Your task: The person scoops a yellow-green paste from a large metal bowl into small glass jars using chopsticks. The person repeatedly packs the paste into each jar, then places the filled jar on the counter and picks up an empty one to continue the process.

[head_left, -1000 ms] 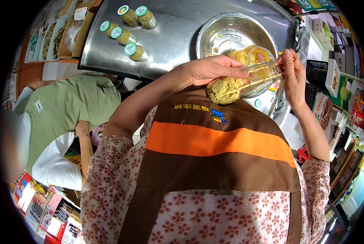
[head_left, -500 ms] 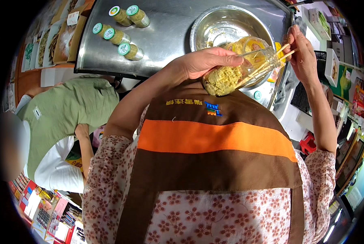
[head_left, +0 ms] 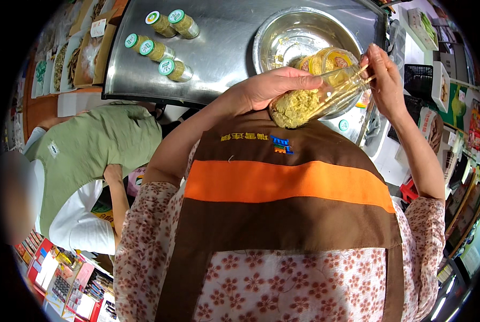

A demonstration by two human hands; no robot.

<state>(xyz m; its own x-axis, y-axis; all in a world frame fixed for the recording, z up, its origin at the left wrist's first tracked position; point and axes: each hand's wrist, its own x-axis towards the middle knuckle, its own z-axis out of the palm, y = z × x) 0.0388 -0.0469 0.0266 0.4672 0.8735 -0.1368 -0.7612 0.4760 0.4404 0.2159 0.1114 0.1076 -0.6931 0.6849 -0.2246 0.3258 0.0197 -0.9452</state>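
Observation:
My left hand (head_left: 275, 88) grips a clear glass jar (head_left: 328, 95), tilted with its mouth up toward the right. Yellowish shredded food (head_left: 293, 109) fills its lower end. My right hand (head_left: 386, 80), at the jar's mouth, is closed on a pair of wooden chopsticks (head_left: 369, 79) that reach down inside the glass toward the food. Just beyond stands another glass jar with a yellow label (head_left: 317, 63), partly hidden by the held one. Behind both is a wide metal basin (head_left: 258, 49) with bits of the same food inside.
Several filled jars with green lids (head_left: 167, 67) stand at the left of the steel table (head_left: 218, 53). A loose green lid (head_left: 343, 124) lies right of the held jar. Another person in a green apron (head_left: 97, 142) bends at my left. Boxes of dried goods (head_left: 92, 53) line the far left.
My right hand has moved down and left, closer to the jar's mouth, pushing the chopsticks further in. My left hand still holds the jar in about the same place.

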